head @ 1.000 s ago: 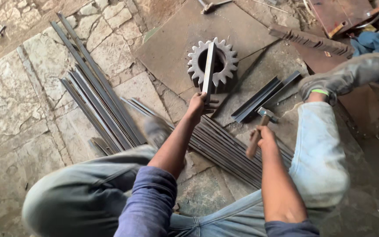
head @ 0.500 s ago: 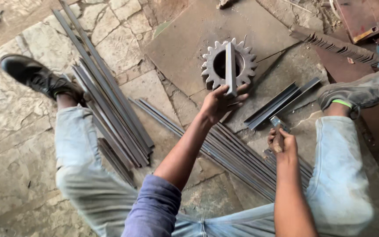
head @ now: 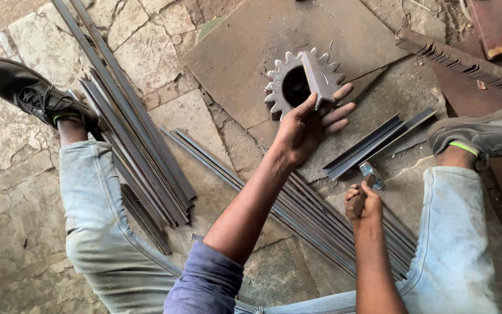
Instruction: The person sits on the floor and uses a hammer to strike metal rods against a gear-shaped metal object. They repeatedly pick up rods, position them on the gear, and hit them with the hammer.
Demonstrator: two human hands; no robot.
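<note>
On a cracked stone workshop floor (head: 24, 174), between two legs in pale denim: left hand (head: 306, 125) stretched forward, thumb and fingers pinched on the near end of a short grey angle-iron piece (head: 316, 78), remaining fingers fanned loose. Long axis of that piece running away from the body, near end in the grip, far end resting over the dark bore of a toothed steel sprocket wheel (head: 279, 87) lying flat on a rusty steel plate (head: 245, 46). Right hand (head: 364, 203) drawn back nearer the body, low and to the right of the sprocket, fist closed round the wooden handle of a small steel-headed hammer (head: 372, 175), head pointing up and forward toward the held piece. Left hand clearly the nearer of the two to the sprocket; hammer head well short of it, with a pair of dark short angle bars (head: 379, 145) lying between. Bundles of long thin steel angle strips (head: 129, 116) fanned across the floor under both forearms. Black laced shoe (head: 24, 90) far left, grey worn shoe (head: 483, 135) far right.
</note>
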